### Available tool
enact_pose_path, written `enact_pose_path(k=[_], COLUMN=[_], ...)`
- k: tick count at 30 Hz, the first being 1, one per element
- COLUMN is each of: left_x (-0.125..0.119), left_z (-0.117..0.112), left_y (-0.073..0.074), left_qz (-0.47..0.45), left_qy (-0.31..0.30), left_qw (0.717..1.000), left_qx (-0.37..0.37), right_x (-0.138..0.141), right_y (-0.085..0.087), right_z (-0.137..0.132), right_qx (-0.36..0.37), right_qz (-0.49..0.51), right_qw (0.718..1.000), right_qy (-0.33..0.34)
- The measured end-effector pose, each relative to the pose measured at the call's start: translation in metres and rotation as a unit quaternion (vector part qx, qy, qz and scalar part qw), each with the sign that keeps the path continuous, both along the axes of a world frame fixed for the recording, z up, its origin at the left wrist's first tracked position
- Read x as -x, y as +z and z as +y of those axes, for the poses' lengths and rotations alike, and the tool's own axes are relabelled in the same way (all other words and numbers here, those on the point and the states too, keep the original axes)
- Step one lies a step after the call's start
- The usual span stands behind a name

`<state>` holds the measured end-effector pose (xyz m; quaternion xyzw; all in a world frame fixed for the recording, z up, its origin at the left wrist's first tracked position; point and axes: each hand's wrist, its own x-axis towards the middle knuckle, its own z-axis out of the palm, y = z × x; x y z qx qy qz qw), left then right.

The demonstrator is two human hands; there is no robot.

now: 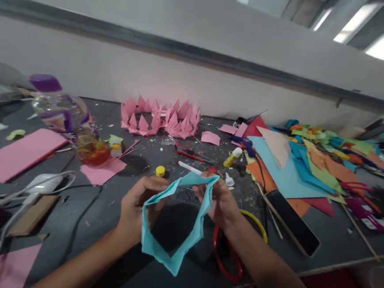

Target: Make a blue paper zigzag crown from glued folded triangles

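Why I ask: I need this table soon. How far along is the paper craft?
Done, it seems: the pink folded paper shapes at the back of the table. In hand: a blue folded paper chain, pinched at its top ends by the left hand and the right hand. Probably left: the pile of coloured paper sheets on the right lies loose.

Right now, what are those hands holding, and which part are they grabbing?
Both hold a blue paper loop: the left hand pinches its upper left edge, and the right hand pinches its top right corner.
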<state>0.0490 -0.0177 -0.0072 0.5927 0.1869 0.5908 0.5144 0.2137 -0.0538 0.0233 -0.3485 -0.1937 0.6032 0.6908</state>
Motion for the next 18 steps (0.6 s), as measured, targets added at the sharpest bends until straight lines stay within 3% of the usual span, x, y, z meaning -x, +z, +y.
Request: enact_pose_path(k=[4,9,14,18], left_x=[-0.002,-0.006,-0.005,-0.005], left_z=[0.001,0.008,0.015,0.015], left_y=[0.008,0.019,0.02,0.019], left_qz=[0.002,-0.038,-0.086,-0.044], left_qy=[0.041,0.067,0.081,0.107], left_qw=[0.999,0.993,0.983,0.984], left_qx=[0.017,0.091,0.14,0.139], right_x=[0.0,0.002,0.003,0.005], right_y=[-0.002,-0.003,0.001,0.007], right_z=[0.003,0.003,-0.004,-0.008], right_qx=[-0.006,0.004,-0.02,-0.033], right_qz=[-0.026,-0.025,-0.035,-0.028], right_qw=[1.0,0.997,0.993,0.992], right_qy=[0.018,0.076,0.115,0.117])
